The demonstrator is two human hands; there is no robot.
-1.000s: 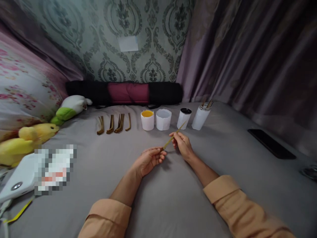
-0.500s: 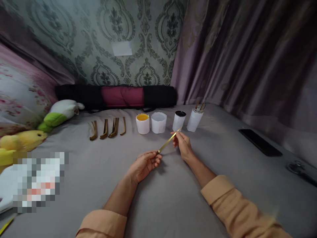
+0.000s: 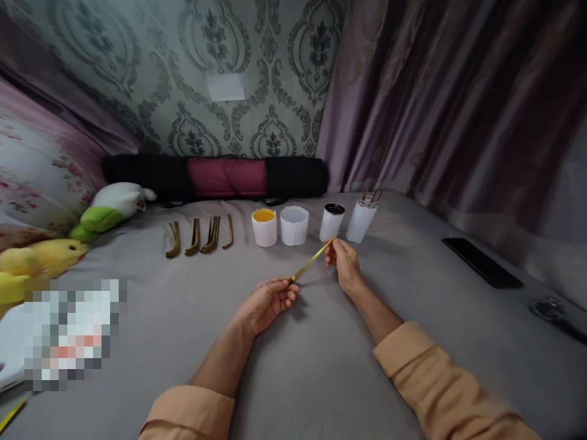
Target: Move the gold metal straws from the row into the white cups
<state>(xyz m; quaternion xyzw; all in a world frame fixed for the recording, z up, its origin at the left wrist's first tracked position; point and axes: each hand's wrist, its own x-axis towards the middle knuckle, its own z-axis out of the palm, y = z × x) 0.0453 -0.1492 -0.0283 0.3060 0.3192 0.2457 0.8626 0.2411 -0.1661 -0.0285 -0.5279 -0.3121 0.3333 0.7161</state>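
Note:
A slim gold-yellow stick (image 3: 314, 260) with a darker lower end slants up to the right between my hands. At that dark end, my left hand (image 3: 268, 302) pinches it between thumb and fingers, palm partly turned up. My right hand (image 3: 345, 263) is closed around the stick near its upper tip, just in front of a white-wrapped cup with a dark top (image 3: 331, 223). Left of that cup stand a white cup with pale contents (image 3: 294, 231) and a white cup of yellow (image 3: 265, 232). A white holder (image 3: 361, 223) with several thin sticks stands at the right.
Several bent brown-gold strips (image 3: 211, 235) lie in small bunches at the back left. A black phone (image 3: 481, 263) rests on the grey sheet at the right. Plush toys (image 3: 46, 260) and a blurred white packet (image 3: 68, 336) are at the left; a black-and-maroon roll (image 3: 227, 177) lies along the wall.
My right hand has shifted slightly right and up toward the stick's upper tip. My left hand keeps its grip at almost the same place.

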